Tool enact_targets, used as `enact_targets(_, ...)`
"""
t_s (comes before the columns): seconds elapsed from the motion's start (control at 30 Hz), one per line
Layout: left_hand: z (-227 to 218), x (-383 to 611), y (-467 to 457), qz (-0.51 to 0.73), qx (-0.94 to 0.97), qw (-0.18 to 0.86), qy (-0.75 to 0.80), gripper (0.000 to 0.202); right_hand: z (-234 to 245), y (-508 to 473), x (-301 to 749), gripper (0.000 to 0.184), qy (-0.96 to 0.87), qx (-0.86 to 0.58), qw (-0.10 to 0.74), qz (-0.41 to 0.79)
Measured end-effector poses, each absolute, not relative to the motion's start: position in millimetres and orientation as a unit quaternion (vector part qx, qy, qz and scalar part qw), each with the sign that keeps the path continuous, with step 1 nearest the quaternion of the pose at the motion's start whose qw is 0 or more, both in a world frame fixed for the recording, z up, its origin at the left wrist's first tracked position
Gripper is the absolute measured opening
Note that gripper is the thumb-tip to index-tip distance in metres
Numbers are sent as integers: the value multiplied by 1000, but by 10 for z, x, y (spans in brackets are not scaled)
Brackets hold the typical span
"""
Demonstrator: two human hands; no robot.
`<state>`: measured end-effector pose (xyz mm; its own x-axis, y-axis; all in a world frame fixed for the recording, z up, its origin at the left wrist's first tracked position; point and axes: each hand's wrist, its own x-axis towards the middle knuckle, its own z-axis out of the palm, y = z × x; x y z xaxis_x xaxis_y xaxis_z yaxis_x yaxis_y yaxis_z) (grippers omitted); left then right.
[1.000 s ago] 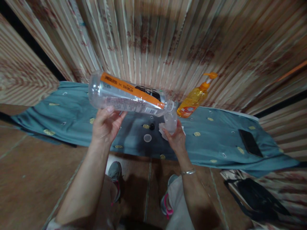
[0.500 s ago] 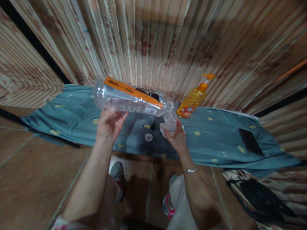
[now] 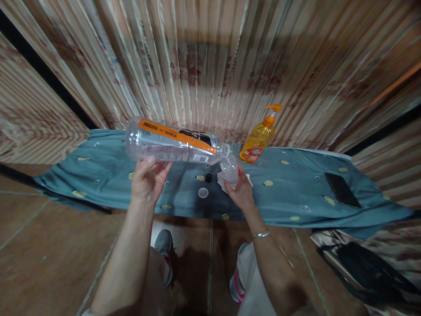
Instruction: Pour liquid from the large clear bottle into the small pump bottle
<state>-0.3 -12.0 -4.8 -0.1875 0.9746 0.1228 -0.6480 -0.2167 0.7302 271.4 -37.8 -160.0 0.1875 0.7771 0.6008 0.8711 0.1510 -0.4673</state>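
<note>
Drink bottle, left of pump dispenser, is still cradled by half-curled left hand, alignment kept with small bottle clasped by right hand.

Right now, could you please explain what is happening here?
A person's left hand holds a large clear plastic bottle tipped nearly sideways, its mouth at the top of a small translucent bottle in the right hand. Whether anything flows cannot be told. A pump bottle of amber liquid stands to the right; a black phone lies farther right on the teal cloth.
</note>
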Motion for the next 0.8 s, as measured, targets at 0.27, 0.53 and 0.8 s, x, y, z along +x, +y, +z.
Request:
enact_targets(0.27, -35, 2, -124, 715, 314, 558, 281, 41, -1619, -366, 2717, 76, -633, -647, 422, -49)
enact_targets(0.53, -26, 4, -129, 708, 330, 554, 287, 36, -1589, -377, 2711, 75, -637, -643, 423, -45)
enact_targets(0.8, -17, 12, -136, 712, 334, 548, 284, 38, -1576, -375, 2691, 76, -636, -641, 426, -53)
